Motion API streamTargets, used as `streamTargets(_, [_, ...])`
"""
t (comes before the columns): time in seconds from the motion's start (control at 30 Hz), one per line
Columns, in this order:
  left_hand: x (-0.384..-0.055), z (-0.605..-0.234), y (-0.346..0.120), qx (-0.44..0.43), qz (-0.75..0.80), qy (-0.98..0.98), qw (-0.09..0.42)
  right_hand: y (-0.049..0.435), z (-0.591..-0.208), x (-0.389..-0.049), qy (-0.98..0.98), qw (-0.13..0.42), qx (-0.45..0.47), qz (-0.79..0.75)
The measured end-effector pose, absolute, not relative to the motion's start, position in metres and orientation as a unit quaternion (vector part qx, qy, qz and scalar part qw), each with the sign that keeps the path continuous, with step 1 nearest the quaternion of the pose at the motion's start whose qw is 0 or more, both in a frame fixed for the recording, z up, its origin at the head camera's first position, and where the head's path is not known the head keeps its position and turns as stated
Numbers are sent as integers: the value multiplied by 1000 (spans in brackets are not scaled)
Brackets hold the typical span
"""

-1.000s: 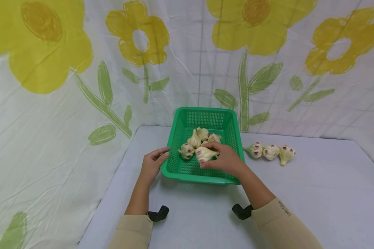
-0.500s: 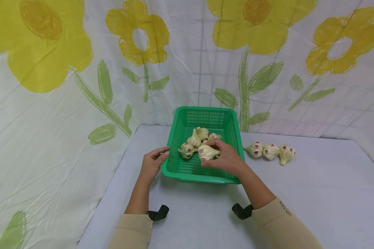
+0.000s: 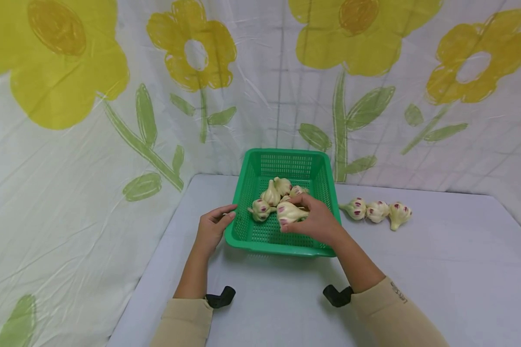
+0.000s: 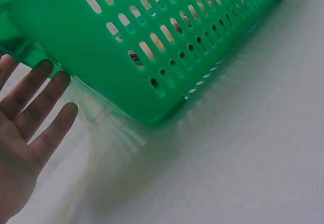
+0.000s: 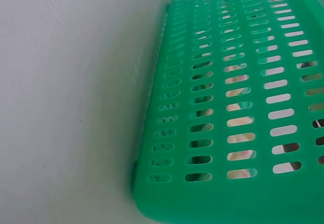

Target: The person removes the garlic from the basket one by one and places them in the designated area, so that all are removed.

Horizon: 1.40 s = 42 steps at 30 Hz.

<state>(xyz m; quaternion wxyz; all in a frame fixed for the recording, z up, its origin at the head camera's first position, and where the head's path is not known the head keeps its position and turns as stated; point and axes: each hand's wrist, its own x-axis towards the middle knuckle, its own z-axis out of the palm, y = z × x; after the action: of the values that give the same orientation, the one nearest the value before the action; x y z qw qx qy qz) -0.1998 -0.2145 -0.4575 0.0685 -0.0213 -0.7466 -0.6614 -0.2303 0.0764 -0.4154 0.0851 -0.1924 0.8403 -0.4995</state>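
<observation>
My right hand (image 3: pixel 317 221) reaches over the front right of the green plastic basket (image 3: pixel 282 249) and pinches a garlic bulb (image 3: pixel 289 212) between thumb and fingers, its stem pointing right. Whether that bulb touches the basket floor I cannot tell. Behind and left of it, several other garlic bulbs (image 3: pixel 270 193) lie inside, partly covered by the hand. At the basket's left side is my left hand (image 3: pixel 210 229); in the left wrist view its fingers (image 4: pixel 54 124) are extended, with some fingertips at the rim. In the right wrist view the slotted basket wall (image 5: pixel 223 196) hides the right hand.
Three garlic bulbs (image 3: pixel 377 211) lie in a row on the white table (image 3: pixel 417 270), just right of the basket. A flower-printed curtain (image 3: pixel 260 96) hangs behind the table and along its left side. Black wrist mounts (image 3: pixel 220 297) sit on both forearms.
The right hand has shifted the pinched garlic bulb slightly to the right, mostly in the first half second. My left hand and the basket stay in place.
</observation>
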Motion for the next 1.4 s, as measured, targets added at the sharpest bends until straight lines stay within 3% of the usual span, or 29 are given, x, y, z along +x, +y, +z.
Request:
streamTargets(0.4, [-212,-477,-220,-11,-669,-741,62,78,-419,-231,817,61,-217,-531])
streamTargets(0.83, [-214,-489,-220,-19,-663,-743,89,88,-416,-227,804,0,-170,-569])
streamTargets(1.4, [-199,-458,-214,-14,-667,-742,68,144,-422,-219,780,-116,-113,-604])
